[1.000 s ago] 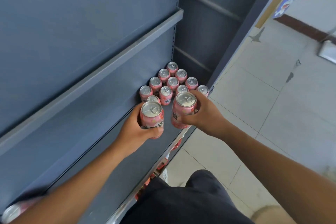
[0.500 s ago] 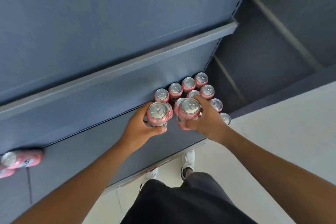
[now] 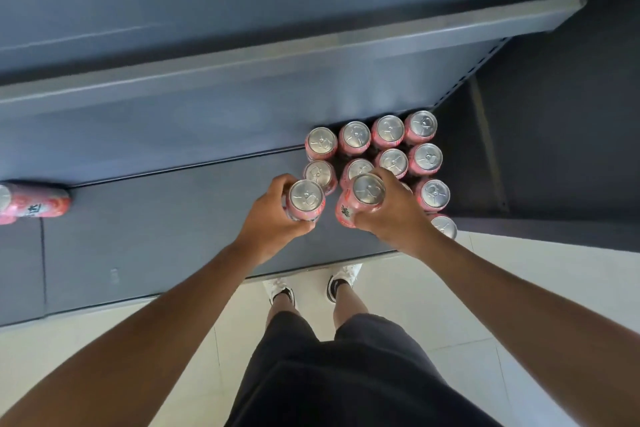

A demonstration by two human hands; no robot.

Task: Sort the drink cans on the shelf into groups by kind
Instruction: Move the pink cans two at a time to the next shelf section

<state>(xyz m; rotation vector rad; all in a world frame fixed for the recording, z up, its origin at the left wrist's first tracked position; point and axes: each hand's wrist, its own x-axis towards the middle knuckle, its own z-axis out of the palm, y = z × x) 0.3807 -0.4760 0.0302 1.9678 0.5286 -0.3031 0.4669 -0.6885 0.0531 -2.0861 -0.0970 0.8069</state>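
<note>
Now each hand grips pink can beside can cluster (image 3: pixel 391 149) on shelf (image 3: pixel 173 236).

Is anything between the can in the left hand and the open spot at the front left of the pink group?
Nothing visible. The left hand holds its can just in front of the group's left column, over bare shelf.

Bare forearms, no sleeves in sight; dark shorts (image 3: pixel 346 374) below, and white shoes (image 3: pixel 280 289) with black sock cuffs.
</note>
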